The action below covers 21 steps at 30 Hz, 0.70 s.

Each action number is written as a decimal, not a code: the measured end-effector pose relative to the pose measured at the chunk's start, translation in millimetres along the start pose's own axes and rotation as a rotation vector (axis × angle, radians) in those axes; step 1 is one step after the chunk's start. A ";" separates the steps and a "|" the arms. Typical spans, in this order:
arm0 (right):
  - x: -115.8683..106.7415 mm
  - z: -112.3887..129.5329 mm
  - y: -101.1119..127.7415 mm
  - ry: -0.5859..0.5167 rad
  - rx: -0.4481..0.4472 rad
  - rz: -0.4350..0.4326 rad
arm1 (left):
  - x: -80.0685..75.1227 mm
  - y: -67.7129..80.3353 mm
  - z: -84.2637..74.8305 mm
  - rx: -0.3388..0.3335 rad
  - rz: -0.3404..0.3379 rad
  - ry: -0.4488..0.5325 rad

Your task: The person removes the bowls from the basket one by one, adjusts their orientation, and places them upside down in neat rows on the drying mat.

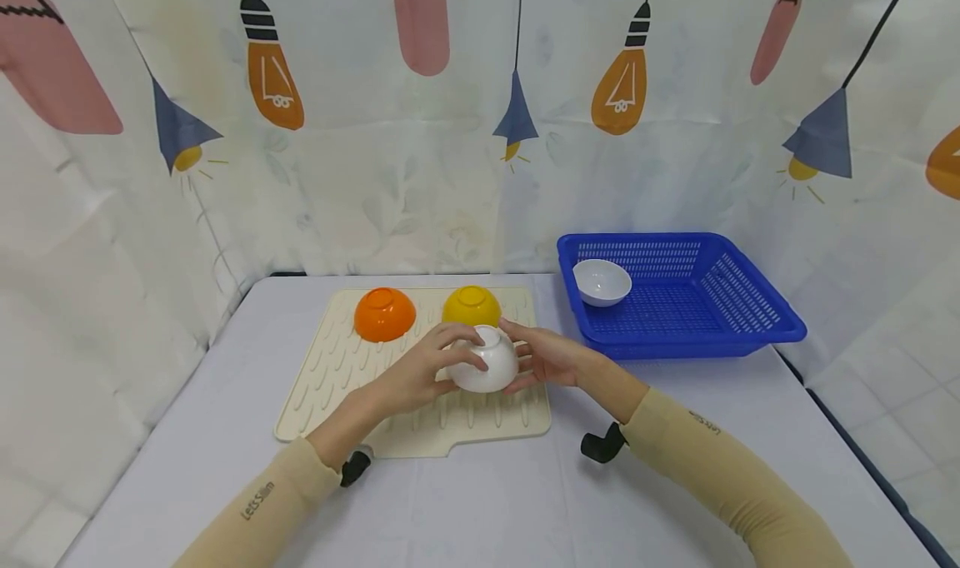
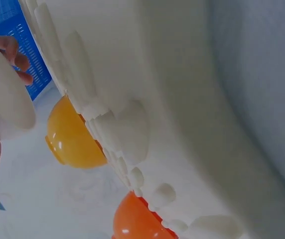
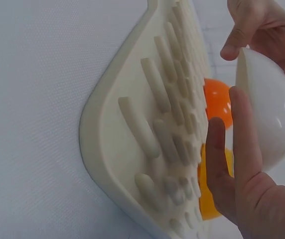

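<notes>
We find a white bowl [image 1: 485, 370] held upside down over the near right part of a cream mat [image 1: 322, 385], just near of the yellow bowl [image 1: 471, 306]. Whether its rim touches the mat we cannot tell. Both hands hold it. The left hand [image 1: 420, 374] cups the bowl's left side, its fingers curled over the top and spread a little, with the thumb low on the near side. The right hand [image 1: 546, 356] takes the right side, fingers curved along the wall and close together; the right wrist view shows the thumb and a finger lying straight against the bowl's white wall [image 3: 269, 112], and the left hand's fingertips on the far rim. In the left wrist view the bowl [image 2: 5, 97] sits at the left edge with fingertips on it.

On the far part of the mat lie two more bowls, both upside down: the yellow one and, to its left, an orange bowl [image 1: 385, 313], apart from each other.

To the right of the mat, on the table [image 1: 487, 501], stands a blue basket [image 1: 757, 322]. A second white bowl [image 1: 602, 282] rests upright and tilted in its far left corner. A patterned curtain [image 1: 360, 151] closes the far side.
</notes>
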State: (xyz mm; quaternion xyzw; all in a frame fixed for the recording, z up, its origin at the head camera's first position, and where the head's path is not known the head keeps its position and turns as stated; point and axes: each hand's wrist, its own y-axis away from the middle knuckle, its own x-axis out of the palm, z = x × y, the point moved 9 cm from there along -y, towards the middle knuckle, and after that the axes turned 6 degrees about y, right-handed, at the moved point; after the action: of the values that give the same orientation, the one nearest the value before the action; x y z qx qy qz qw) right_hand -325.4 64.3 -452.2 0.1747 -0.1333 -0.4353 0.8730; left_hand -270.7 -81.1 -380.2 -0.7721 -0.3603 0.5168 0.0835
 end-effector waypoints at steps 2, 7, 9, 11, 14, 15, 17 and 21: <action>0.4 1.1 0.0 -0.010 -0.002 -0.001 | 0.5 0.3 -1.2 0.008 -0.002 -0.029; 1.6 1.9 0.3 -0.028 0.008 -0.010 | 3.1 1.7 -0.2 0.018 -0.005 -0.089; 1.9 1.8 0.3 -0.024 0.006 -0.009 | 4.1 1.7 -0.3 0.020 0.000 -0.104; 2.1 1.8 0.0 -0.023 0.003 -0.003 | 5.3 1.5 -0.9 0.026 0.006 -0.120; 3.3 2.7 -0.2 -0.012 -0.011 0.012 | 6.4 0.3 -4.3 0.053 0.008 -0.143; 3.5 3.0 -0.5 -0.011 -0.014 0.016 | 6.8 0.0 -5.8 0.065 0.007 -0.150; 3.8 3.4 -0.8 -0.007 -0.019 0.020 | 7.6 -0.7 -8.4 0.091 0.006 -0.169; 3.3 3.0 -1.3 -0.003 -0.021 0.017 | 7.8 -1.8 -12.5 0.118 0.001 -0.187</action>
State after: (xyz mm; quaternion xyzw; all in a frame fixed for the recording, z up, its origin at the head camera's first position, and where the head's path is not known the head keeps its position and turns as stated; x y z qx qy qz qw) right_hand -325.5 60.3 -449.7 0.1639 -0.1316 -0.4296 0.8782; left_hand -259.3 -71.7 -379.5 -0.7145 -0.3351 0.6068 0.0947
